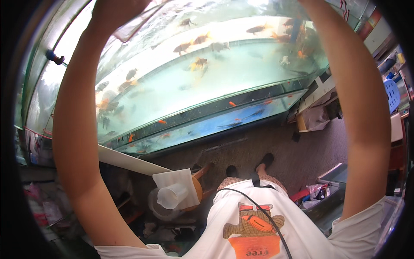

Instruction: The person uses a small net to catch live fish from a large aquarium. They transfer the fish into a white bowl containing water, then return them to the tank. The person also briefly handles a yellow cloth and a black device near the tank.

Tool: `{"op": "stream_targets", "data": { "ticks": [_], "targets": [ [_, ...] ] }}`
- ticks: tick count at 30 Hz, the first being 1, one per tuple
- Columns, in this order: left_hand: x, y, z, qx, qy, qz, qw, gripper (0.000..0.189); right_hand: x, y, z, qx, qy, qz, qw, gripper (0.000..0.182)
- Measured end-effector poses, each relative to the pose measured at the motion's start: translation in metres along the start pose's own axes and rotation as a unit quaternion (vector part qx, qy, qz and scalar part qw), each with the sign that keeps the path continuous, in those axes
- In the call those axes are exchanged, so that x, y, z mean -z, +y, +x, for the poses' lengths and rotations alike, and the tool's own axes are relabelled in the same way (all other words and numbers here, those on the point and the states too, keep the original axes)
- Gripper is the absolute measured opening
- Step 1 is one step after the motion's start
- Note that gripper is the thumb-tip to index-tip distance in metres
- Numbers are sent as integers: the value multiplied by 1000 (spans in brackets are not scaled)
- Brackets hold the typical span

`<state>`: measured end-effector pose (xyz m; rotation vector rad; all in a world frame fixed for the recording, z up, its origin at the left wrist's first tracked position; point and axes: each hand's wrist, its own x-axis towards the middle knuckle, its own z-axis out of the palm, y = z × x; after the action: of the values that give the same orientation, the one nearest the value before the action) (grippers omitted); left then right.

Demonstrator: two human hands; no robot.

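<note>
Both my arms reach up to a large glass fish tank [226,74] before me. Part of my left hand [121,9] shows at the top left edge; its fingers are hidden or cut off. Close beside it is a clear, thin-edged frame or sheet [132,29], and whether the hand holds it I cannot tell. My right hand is out of view past the top edge; only the forearm shows. Several orange and dark goldfish [199,63] swim in the tank. Small orange fish [162,122] show in a lower tank with a blue background [207,129].
A translucent plastic jug [171,196] stands on a white foam sheet on a round stool [198,187] at lower left. An open drawer [326,205] with packets is at lower right. A blue plastic basket [392,95] is far right. A dark pipe fitting [55,57] is upper left.
</note>
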<state>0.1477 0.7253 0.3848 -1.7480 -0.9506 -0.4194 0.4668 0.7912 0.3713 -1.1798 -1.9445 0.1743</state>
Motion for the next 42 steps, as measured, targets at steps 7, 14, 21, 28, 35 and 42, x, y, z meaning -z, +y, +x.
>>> {"op": "stream_targets", "data": {
  "ticks": [7, 14, 21, 28, 35, 42],
  "targets": [
    [48, 29, 45, -86, 41, -105, 990, 19, 10, -75, -54, 55, 43, 85, 994, 44],
    [47, 85, 69, -112, 145, -218, 959, 9, 15, -64, -65, 3, 96, 51, 994, 73],
    [61, 124, 84, -278, 206, -257, 902, 8, 59, -36, -65, 74, -38, 94, 992, 30],
    [106, 194, 107, -234, 190, -261, 917, 23, 126, -14, -139, 37, 168, 43, 984, 21],
    [153, 333, 138, -271, 203, -381, 860, 44, 270, 90, -262, -14, 327, -161, 931, 17],
    [115, 481, 102, -173, 3, -556, 813, 9, 408, 179, -445, -244, 131, -555, 784, 29]
  ]
}}
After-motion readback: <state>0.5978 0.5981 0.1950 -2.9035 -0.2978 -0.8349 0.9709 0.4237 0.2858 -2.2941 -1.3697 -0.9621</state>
